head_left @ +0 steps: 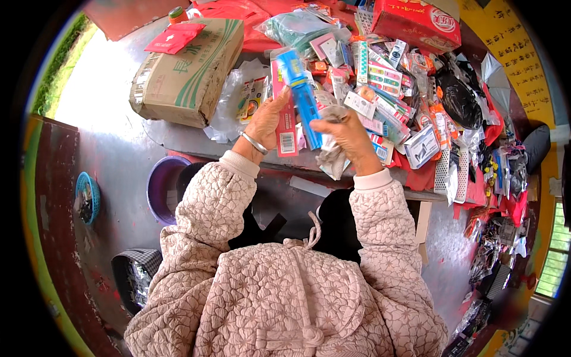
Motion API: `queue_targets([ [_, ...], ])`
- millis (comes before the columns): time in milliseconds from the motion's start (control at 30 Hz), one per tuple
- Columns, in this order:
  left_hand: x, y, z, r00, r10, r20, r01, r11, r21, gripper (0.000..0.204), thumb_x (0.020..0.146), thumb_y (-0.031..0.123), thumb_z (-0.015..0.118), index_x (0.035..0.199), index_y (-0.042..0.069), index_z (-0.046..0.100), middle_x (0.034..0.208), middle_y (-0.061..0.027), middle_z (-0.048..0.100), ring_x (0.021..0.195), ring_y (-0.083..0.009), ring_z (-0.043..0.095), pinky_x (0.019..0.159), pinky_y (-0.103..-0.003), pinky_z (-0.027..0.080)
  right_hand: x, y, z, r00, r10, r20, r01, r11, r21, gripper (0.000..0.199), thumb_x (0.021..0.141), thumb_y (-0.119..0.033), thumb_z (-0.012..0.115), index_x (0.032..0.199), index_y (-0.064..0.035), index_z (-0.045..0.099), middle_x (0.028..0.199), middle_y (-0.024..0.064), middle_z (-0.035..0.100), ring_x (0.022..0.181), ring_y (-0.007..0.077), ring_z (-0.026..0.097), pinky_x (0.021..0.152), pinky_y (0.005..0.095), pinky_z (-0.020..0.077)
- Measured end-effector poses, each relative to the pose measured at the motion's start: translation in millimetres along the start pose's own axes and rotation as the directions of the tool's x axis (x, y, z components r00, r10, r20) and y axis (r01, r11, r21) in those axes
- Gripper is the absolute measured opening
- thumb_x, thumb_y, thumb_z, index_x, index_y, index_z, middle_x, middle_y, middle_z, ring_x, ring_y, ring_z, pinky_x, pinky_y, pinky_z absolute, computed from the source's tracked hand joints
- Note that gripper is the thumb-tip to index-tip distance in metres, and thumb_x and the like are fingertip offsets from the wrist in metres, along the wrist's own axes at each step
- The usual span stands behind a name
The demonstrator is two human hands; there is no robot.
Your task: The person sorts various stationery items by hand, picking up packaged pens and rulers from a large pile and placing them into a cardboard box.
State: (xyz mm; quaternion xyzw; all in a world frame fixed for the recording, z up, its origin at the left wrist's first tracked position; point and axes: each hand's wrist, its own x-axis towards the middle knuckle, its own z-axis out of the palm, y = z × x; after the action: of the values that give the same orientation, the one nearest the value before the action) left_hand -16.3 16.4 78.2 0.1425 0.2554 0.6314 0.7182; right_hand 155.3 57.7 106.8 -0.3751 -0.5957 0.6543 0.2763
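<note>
My left hand (267,121), a silver bangle at its wrist, pinches the edge of a long blue packaged item (306,101). The item tilts from upper left to lower right; its exact kind cannot be made out. Beside it runs a long pink card (286,128) with a barcode, partly covered by my fingers; whether the two are joined is unclear. My right hand (347,135) is closed around a crumpled grey-white cloth (332,157), which touches the lower part of the blue item. Both hands are over the table's near edge.
A heap of small packaged goods (386,89) covers the table's middle and right. A cardboard box (187,74) with a red pouch (174,38) stands at left, a red box (419,24) at the back. On the floor are a purple bucket (156,193) and blue basket (89,193).
</note>
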Motion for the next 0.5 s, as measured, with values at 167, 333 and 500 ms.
queue_targets([
  [167, -0.3, 8.4, 2.0, 0.998, 0.0, 0.059, -0.003, 0.999, 0.042, 0.047, 0.087, 0.029, 0.054, 0.122, 0.001, 0.04, 0.11, -0.0082, 0.054, 0.096, -0.0191, 0.056, 0.081, -0.028, 0.05, 5.0, -3.4, -16.8, 0.998, 0.064, -0.016, -0.058, 0.962, 0.266, 0.028, 0.069, -0.002, 0.068, 0.096, -0.0035, 0.06, 0.085, 0.0046, 0.064, 0.073, 0.0143, 0.062, 0.066, 0.0278, 0.0505],
  [333, -2.9, 20.1, 0.0, 0.99, 0.14, -0.034, -0.136, 0.985, 0.107, 0.034, 0.093, 0.022, 0.044, 0.119, 0.0, 0.043, 0.106, -0.011, 0.057, 0.089, -0.0166, 0.058, 0.076, -0.026, 0.051, 2.3, -6.2, -25.7, 0.994, 0.105, -0.006, -0.099, 0.951, 0.293, 0.037, 0.067, 0.0, 0.068, 0.103, -0.0034, 0.059, 0.091, 0.0032, 0.063, 0.078, 0.0126, 0.06, 0.071, 0.0268, 0.0486],
  [500, -4.9, 20.8, -1.9, 0.985, 0.174, 0.008, -0.173, 0.97, 0.17, 0.034, 0.09, 0.022, 0.051, 0.116, 0.001, 0.047, 0.092, -0.0079, 0.06, 0.069, -0.01, 0.055, 0.062, -0.023, 0.05, 1.2, 3.4, -35.0, 1.0, 0.017, -0.026, -0.011, 0.983, 0.182, 0.017, 0.07, 0.0, 0.067, 0.087, -0.004, 0.063, 0.076, -0.0006, 0.062, 0.067, 0.0075, 0.057, 0.064, 0.022, 0.0458],
])
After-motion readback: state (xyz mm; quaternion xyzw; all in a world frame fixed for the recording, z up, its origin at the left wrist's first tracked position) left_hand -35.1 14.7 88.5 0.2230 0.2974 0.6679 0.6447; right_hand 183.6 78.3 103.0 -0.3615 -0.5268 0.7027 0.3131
